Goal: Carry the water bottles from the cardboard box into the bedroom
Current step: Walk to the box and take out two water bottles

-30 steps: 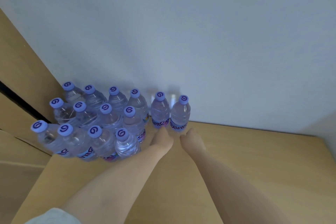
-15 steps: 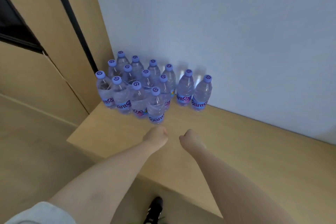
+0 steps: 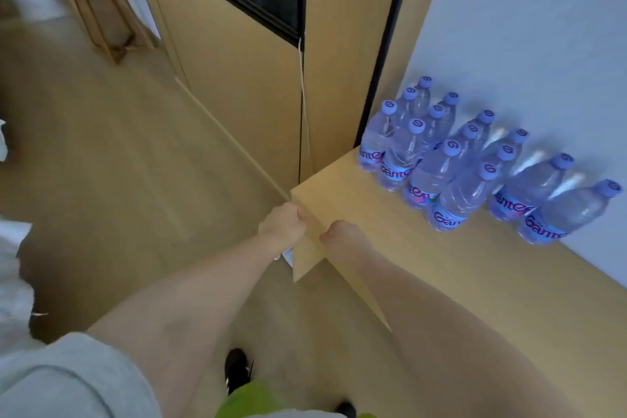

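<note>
table (image 3: 390, 234): light wood, set against the wall | water bottles (image 3: 451, 163): clustered upright at its back corner | hands: left hand (image 3: 283, 224) and right hand (image 3: 342, 236) apparently curled, nothing held, near the table's front corner

clear water bottles (image 3: 451, 200) with lilac caps bearing a dark swirl and purple-lettered labels, at right; light tan wooden ledge (image 3: 390, 231); pale blue-grey wall (image 3: 526, 27); grey sleeve (image 3: 68, 377), lower left.
</note>
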Demonstrator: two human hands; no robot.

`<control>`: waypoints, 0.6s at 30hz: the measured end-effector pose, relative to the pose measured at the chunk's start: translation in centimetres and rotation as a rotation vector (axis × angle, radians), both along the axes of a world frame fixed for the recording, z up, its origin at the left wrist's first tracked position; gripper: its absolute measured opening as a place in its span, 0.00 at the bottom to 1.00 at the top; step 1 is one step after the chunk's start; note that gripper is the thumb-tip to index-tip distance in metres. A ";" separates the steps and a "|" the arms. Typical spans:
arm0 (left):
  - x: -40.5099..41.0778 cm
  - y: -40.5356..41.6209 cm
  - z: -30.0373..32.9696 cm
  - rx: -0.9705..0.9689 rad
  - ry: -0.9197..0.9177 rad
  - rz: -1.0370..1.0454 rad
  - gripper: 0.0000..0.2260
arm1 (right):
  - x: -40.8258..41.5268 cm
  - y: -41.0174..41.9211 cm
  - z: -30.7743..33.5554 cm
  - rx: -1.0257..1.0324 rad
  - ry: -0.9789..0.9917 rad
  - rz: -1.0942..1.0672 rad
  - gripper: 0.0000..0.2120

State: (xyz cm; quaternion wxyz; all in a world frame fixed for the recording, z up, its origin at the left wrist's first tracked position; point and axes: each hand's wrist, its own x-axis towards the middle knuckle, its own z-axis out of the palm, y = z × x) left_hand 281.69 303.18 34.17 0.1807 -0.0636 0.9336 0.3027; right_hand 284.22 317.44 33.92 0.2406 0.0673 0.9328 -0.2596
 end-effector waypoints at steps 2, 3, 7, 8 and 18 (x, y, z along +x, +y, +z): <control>-1.3 -4.9 0.2 0.001 -0.009 0.076 0.12 | -2.5 -4.0 -0.2 0.026 -0.017 0.067 0.15; -2.0 -6.8 0.3 -0.002 -0.011 0.103 0.12 | -3.7 -5.7 -0.1 0.035 -0.023 0.083 0.13; -5.4 -15.8 0.7 0.014 -0.012 0.179 0.12 | -8.8 -14.3 0.3 0.076 -0.041 0.124 0.10; -6.1 -17.6 0.8 0.017 -0.010 0.192 0.12 | -9.6 -16.1 0.5 0.077 -0.043 0.133 0.10; -13.3 -33.3 -0.6 0.047 -0.047 0.360 0.13 | -18.2 -32.7 1.2 0.094 -0.029 0.395 0.09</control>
